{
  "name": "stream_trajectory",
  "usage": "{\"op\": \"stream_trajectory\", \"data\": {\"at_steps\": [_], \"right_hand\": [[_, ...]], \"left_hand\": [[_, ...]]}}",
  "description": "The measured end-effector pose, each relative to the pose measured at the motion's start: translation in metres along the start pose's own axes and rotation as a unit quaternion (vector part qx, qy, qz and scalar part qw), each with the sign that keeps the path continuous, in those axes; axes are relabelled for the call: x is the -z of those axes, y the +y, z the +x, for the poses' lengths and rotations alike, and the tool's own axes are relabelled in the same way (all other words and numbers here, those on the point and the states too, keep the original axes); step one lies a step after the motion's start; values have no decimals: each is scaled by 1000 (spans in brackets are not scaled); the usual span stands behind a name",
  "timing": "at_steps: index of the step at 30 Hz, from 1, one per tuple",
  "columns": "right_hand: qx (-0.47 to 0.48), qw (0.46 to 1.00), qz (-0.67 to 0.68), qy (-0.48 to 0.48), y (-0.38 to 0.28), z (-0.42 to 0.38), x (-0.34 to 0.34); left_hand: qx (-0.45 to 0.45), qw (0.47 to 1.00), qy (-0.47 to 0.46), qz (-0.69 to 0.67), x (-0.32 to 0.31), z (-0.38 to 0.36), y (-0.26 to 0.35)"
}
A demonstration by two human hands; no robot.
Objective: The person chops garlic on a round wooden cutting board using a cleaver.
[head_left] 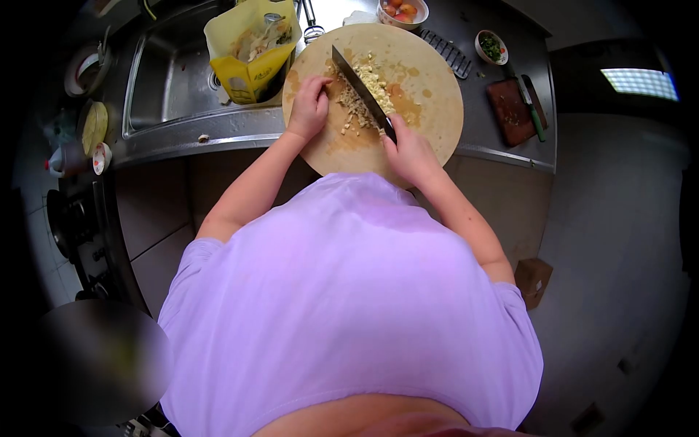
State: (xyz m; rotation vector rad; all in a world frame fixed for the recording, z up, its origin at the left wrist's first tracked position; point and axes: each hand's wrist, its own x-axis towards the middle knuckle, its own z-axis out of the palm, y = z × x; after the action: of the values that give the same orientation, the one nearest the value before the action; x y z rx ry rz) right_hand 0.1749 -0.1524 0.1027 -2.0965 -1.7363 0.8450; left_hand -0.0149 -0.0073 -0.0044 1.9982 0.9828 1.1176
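My right hand [412,151] is wrapped around the handle of a kitchen knife [360,89]. The dark blade slants up and left across a round wooden cutting board [440,116], over finely chopped pale bits [373,80]. More chopped brownish bits [354,109] lie on the near side of the blade. To the left of that pile, my left hand [311,109] rests at the board with loosely bent fingers. Nothing shows between its thumb and fingers, which stay apart from the blade.
Left of the board, a yellow bag [255,80] holding scraps stands by the steel sink [171,73]. Behind the board sits a bowl of reddish-orange produce [403,12]. On the right are a small bowl of chopped greens [491,48] and a brown board [512,113] with a green-handled knife [534,109].
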Motion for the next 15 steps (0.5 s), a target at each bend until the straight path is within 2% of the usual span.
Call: {"op": "stream_trajectory", "data": {"at_steps": [4, 15], "right_hand": [[24, 1000, -10, 16, -7, -7, 0], [-23, 1000, 3, 16, 11, -2, -2]], "left_hand": [[9, 1000, -2, -5, 0, -3, 0], [5, 1000, -10, 9, -1, -4, -2]]}}
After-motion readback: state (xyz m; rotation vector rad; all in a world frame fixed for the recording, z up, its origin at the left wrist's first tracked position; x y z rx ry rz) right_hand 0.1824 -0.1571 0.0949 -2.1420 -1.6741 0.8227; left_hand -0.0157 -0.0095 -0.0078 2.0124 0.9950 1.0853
